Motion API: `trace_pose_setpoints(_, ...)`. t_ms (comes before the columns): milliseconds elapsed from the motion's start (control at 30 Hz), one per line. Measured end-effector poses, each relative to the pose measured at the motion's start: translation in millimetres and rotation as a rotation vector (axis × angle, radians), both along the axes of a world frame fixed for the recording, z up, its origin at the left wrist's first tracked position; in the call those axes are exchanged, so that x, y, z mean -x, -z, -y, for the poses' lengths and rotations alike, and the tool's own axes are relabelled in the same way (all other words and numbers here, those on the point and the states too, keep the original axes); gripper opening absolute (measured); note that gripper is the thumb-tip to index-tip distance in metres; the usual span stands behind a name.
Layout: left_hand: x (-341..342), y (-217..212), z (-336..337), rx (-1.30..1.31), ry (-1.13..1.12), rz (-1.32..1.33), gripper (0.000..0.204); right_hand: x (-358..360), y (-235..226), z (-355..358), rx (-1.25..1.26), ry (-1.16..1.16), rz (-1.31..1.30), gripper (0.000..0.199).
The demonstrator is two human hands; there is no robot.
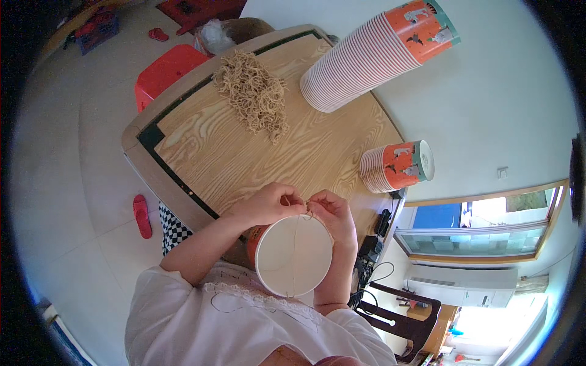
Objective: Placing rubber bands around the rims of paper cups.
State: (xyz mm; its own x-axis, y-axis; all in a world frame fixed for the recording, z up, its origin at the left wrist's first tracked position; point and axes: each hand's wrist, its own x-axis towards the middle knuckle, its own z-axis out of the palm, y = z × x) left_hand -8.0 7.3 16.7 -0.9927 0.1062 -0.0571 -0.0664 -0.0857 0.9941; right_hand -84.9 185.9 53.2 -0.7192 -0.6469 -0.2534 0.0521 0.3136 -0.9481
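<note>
A paper bucket (274, 262), white inside and orange outside, rests against my body with its mouth facing up. Across that mouth runs a thin tan string (295, 250), from the near rim to the far one. My left hand (276, 204) pinches the string at the far rim, fingertips pressed together. Close beside it, my right hand (334, 215) also grips the string between thumb and fingers, with a small loop or knot showing there. The exact crossing of the strands is partly hidden by my fingers.
A loose heap of tan strings (251, 91) lies on the wooden table (244, 165). Beyond it, a tall nested stack of paper buckets (360, 61) stands near the wall, with a shorter stack (397, 166) to the right. Black cables (364, 268) and a dark chair (409, 317) are at right.
</note>
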Motion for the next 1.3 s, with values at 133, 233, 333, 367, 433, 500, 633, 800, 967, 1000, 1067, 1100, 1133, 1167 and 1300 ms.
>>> trace_pose_setpoints(133,4.8,10.9,-6.0,0.031,-0.036,-0.013,0.018,2.0,-1.3,3.5,0.018,-0.01,0.017,0.005)
trace_pose_setpoints(233,7.6,18.0,-9.4,0.026,-0.051,-0.051,0.016,5.2,0.8,2.7,-0.009,-0.05,-0.023,0.006)
trace_pose_setpoints(333,8.7,18.5,-10.2,-0.029,-0.069,-0.053,0.014,9.6,1.9,-1.4,-0.04,-0.101,-0.065,0.006)
trace_pose_setpoints(367,8.6,18.6,-10.1,-0.092,-0.082,-0.033,0.014,11.1,2.9,-2.2,-0.055,-0.124,-0.067,0.006)
trace_pose_setpoints(433,8.5,21.9,-10.7,-0.162,-0.088,-0.022,0.012,12.4,8.6,-5.5,-0.022,-0.134,0.028,0.006)
trace_pose_setpoints(500,8.9,25.8,-10.7,-0.232,-0.093,-0.013,0.011,13.9,13.6,-9.6,0.01,-0.144,0.12,0.007)
trace_pose_setpoints(633,1.2,17.6,0.7,-0.178,-0.116,-0.027,0.012,19.0,22.6,-18.1,0.052,-0.148,0.237,0.007)
trace_pose_setpoints(800,-3.6,15.5,5.6,-0.109,-0.096,-0.005,0.015,15.8,24.9,-17.9,0.093,-0.152,0.274,0.008)
trace_pose_setpoints(967,7.9,16.4,1.0,0.002,0.064,-0.008,0.021,4.5,16.6,-11.0,0.097,-0.028,0.317,0.006)
trace_pose_setpoints(1000,10.4,18.8,0.2,0.003,0.064,-0.01,0.021,3.2,18.1,-9.9,0.098,-0.028,0.316,0.006)
trace_pose_setpoints(1067,14.2,22.1,-1.4,0.065,0.049,-0.02,0.017,0.6,21.4,-9.6,0.254,0.096,0.369,0.006)
trace_pose_setpoints(1100,14.6,22.1,-1.7,0.065,0.051,-0.021,0.017,-0.7,21.8,-11.1,0.255,0.098,0.368,0.006)
trace_pose_setpoints(1133,14.7,22.2,-1.7,-0.002,0.048,0.005,0.018,-2.2,22.2,-12.8,0.254,0.115,0.358,0.006)
trace_pose_setpoints(1167,14.2,21.3,-1.7,-0.07,0.045,0.033,0.019,-4.0,23.1,-14.6,0.253,0.132,0.351,0.007)
trace_pose_setpoints(1300,9.0,5.2,-0.5,-0.11,0.09,0.109,0.021,-5.6,28.4,-21.4,0.308,0.119,0.354,0.007)
